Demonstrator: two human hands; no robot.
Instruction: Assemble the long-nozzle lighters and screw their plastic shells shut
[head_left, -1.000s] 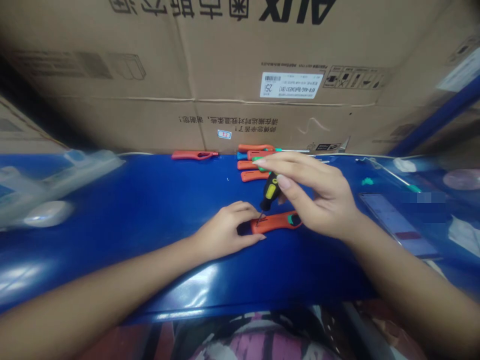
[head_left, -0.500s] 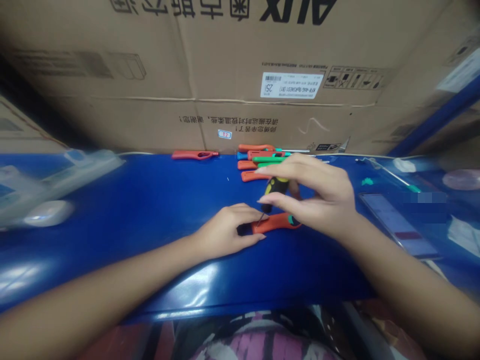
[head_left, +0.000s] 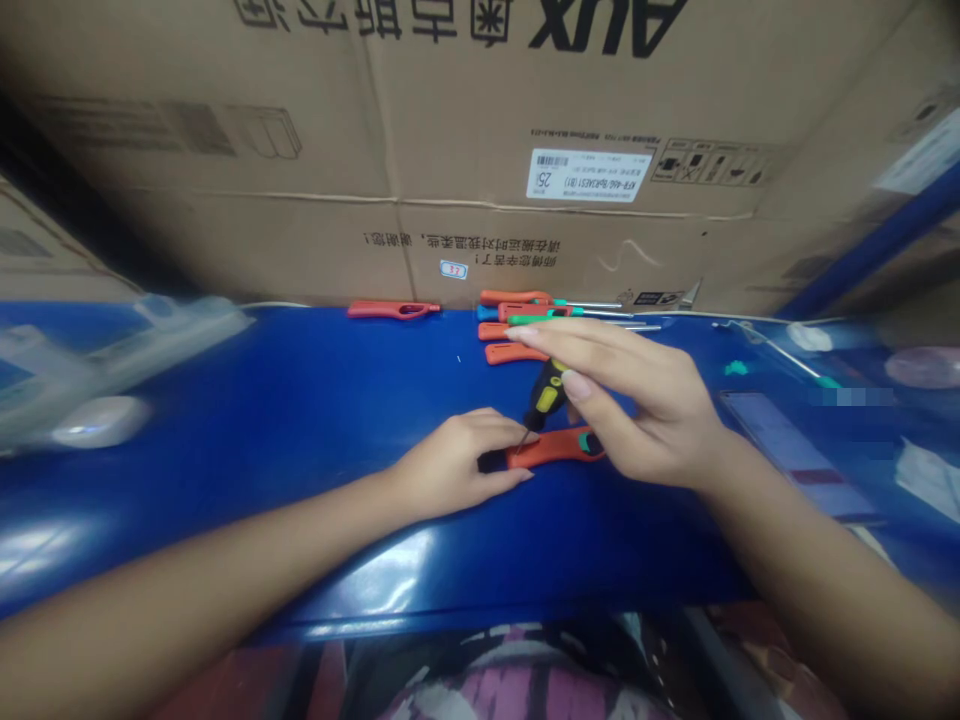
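Observation:
An orange tool handle (head_left: pixel 551 447) with a green button lies flat on the blue table (head_left: pixel 300 400). My left hand (head_left: pixel 450 465) pinches its left end and pins it down. My right hand (head_left: pixel 637 400) grips a small black-and-yellow screwdriver (head_left: pixel 545 395) between thumb and fingers. The screwdriver tilts, and its thin tip touches the left part of the orange handle.
More orange handles and green-tipped drivers (head_left: pixel 525 318) lie at the back of the table, one orange piece (head_left: pixel 391 309) apart to the left. A large cardboard box (head_left: pixel 480 150) stands behind. A phone (head_left: pixel 787 445) lies right; white objects (head_left: pixel 97 420) lie left.
My right hand's fingers have turned around the screwdriver, rolling it while the tip stays on the orange handle. My left hand has stayed put.

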